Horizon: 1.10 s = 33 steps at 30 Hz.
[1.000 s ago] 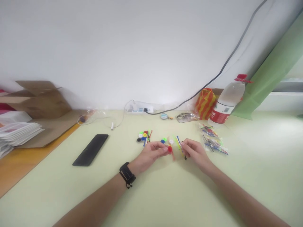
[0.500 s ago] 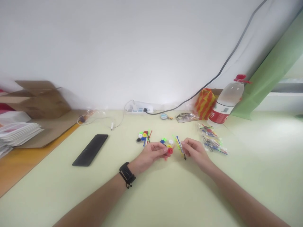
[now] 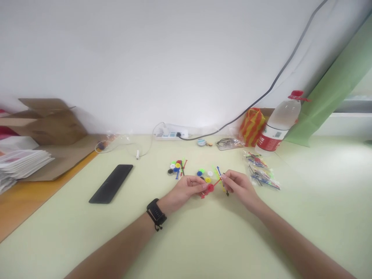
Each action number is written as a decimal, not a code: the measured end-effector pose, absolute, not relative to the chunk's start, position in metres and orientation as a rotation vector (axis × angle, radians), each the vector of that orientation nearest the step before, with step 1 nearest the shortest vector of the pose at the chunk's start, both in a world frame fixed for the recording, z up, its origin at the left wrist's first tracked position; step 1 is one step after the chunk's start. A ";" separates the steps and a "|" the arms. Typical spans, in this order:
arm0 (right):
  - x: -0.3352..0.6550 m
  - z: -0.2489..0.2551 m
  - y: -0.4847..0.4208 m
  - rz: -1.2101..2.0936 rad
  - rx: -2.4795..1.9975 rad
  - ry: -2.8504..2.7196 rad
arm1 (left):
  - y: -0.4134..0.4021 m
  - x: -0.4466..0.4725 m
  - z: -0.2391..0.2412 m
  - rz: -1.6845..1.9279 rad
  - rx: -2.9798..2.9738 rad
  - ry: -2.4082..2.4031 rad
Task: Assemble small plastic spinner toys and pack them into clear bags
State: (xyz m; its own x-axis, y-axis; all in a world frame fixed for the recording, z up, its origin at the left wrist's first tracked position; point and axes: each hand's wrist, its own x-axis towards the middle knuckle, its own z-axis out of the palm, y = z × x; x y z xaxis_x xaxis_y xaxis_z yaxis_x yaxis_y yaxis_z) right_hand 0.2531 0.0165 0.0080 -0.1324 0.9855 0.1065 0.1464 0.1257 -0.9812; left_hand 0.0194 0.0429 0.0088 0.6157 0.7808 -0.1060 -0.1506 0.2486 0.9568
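Between the thumb and fingers of my left hand (image 3: 188, 190), which is closed, is a small red plastic disc (image 3: 210, 188). A thin red arrow (image 3: 216, 182) crosses the disc; its head shows below my left fingertips. My right hand (image 3: 238, 186) is closed in a pinch at the arrow's upper right end. Beside the right fingertips are blue, yellow and black arrows (image 3: 219, 171), partly hidden. Just behind the hands lie blue, green, white and yellow discs (image 3: 208, 179). Another group of coloured discs (image 3: 176, 170) and thin arrows (image 3: 182, 164) lies behind my left hand.
Clear bags of similar parts (image 3: 264, 176) lie to the right, before a large water bottle (image 3: 274, 130) and a striped bag (image 3: 252, 127). A black flat case (image 3: 112, 184) lies left. Along the wall are a power strip (image 3: 171, 133) and glasses (image 3: 228, 143); a cardboard box (image 3: 55, 126) stands far left.
The red disc has shifted slightly right and down in my left hand. The red arrow now stretches clearly across to my right fingertips. My right hand has barely moved.
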 end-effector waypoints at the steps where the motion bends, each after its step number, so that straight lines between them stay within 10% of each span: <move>1: 0.253 0.008 0.017 1.132 -1.171 -1.467 | 0.043 0.019 0.009 0.704 1.147 0.662; 16: 0.246 0.001 0.006 0.558 -0.945 -1.998 | 0.044 0.021 0.000 0.746 1.207 0.749; 33: 0.246 0.001 0.008 0.627 -0.983 -2.031 | 0.044 0.024 -0.004 0.767 1.314 0.786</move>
